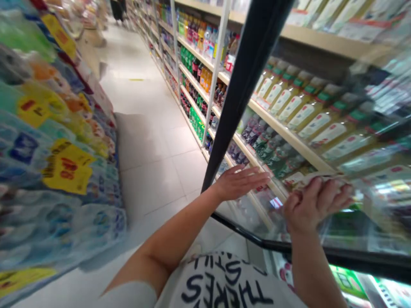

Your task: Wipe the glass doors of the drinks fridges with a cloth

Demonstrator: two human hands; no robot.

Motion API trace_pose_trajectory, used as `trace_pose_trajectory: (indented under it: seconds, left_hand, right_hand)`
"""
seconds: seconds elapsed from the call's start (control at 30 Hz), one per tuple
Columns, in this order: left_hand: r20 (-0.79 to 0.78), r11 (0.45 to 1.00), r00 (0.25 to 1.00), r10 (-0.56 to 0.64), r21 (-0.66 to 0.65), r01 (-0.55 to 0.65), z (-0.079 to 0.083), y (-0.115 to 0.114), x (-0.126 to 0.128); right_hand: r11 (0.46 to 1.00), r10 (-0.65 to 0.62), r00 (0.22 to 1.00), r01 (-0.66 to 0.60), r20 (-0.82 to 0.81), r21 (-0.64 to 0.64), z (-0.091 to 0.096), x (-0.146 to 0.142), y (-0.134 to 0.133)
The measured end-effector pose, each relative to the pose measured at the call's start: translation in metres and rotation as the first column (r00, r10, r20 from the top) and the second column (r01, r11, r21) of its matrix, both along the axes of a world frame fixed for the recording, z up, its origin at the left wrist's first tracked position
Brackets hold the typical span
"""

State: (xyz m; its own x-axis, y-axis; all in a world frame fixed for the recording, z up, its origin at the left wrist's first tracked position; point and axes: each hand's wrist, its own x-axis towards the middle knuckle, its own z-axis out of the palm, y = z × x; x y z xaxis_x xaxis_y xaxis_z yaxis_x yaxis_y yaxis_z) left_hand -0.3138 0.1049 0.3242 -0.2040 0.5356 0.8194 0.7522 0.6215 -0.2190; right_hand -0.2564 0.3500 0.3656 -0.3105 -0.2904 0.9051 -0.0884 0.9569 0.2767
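A glass door [353, 128] with a black frame [237, 85] swings tilted across the right half of the view. My left hand [240, 182] lies flat on the glass near the frame's lower corner, fingers stretched out and together. To its right, my right hand [316, 205] presses the same pane with its fingers spread and slightly bent, holding nothing that I can make out. Through the glass I see rows of bottles with yellow drink and green caps [302, 102], and darker bottles [263, 145] on the shelf below.
A tiled aisle floor [150, 141] runs ahead between shelving. On the left stand stacked plastic-wrapped packs with yellow price tags [67, 167]. Drink shelves [199, 64] line the right side. Green packages [346, 282] show below the door's bottom bar.
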Motion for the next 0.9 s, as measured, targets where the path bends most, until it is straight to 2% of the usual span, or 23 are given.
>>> trace_pose_trajectory:
  seconds: [0.07,0.13,0.2,0.27,0.33,0.43,0.5,0.57,0.63,0.73,0.8,0.9]
  left_hand:
    - [0.032,0.989,0.999,-0.032,0.143,0.027,0.014,0.009,-0.001]
    - [0.089,0.968,0.996,-0.023,0.252,0.0,0.032,0.021,-0.005]
    - [0.13,0.947,0.991,0.016,0.318,-0.057,0.047,0.035,-0.01]
    - [0.126,0.929,0.989,0.081,0.35,-0.121,0.056,0.046,-0.016]
    - [0.071,0.918,0.987,0.142,0.364,-0.158,0.057,0.052,-0.02]
    - [0.054,0.917,0.979,0.194,0.344,-0.201,0.053,0.052,-0.023]
    - [0.13,0.91,0.967,0.219,0.329,-0.25,0.052,0.051,-0.023]
    - [0.205,0.895,0.949,0.24,0.331,-0.298,0.054,0.052,-0.021]
    - [0.24,0.879,0.934,0.264,0.339,-0.336,0.058,0.055,-0.018]
    - [0.258,0.865,0.918,0.3,0.332,-0.376,0.063,0.059,-0.017]
    - [0.244,0.862,0.914,0.324,0.323,-0.391,0.064,0.059,-0.024]
    - [0.168,0.86,0.912,0.375,0.303,-0.41,0.061,0.052,-0.037]
  right_hand:
    - [0.999,-0.048,0.999,0.048,-0.017,-0.012,0.013,0.005,0.015]
    - [0.995,-0.094,0.995,0.093,-0.036,-0.03,0.022,0.014,0.036]
    - [0.986,-0.153,0.987,0.15,-0.047,-0.072,0.028,0.023,0.059]
    - [0.974,-0.202,0.977,0.192,-0.07,-0.121,0.033,0.03,0.081]
    - [0.965,-0.207,0.973,0.186,-0.101,-0.182,0.034,0.034,0.094]
    - [0.963,-0.16,0.98,0.13,-0.115,-0.236,0.031,0.033,0.095]
    - [0.98,-0.118,0.991,0.106,-0.062,-0.17,0.028,0.031,0.09]
    - [0.995,-0.088,0.996,0.088,0.005,-0.04,0.032,0.031,0.094]
    - [0.997,-0.081,0.996,0.081,0.019,0.003,0.044,0.035,0.111]
    - [0.993,-0.068,0.996,0.061,-0.065,-0.106,0.064,0.043,0.148]
    - [0.993,-0.021,0.997,0.012,-0.075,-0.116,0.066,0.047,0.166]
    - [0.989,0.072,0.988,-0.088,0.133,0.117,0.05,0.056,0.181]
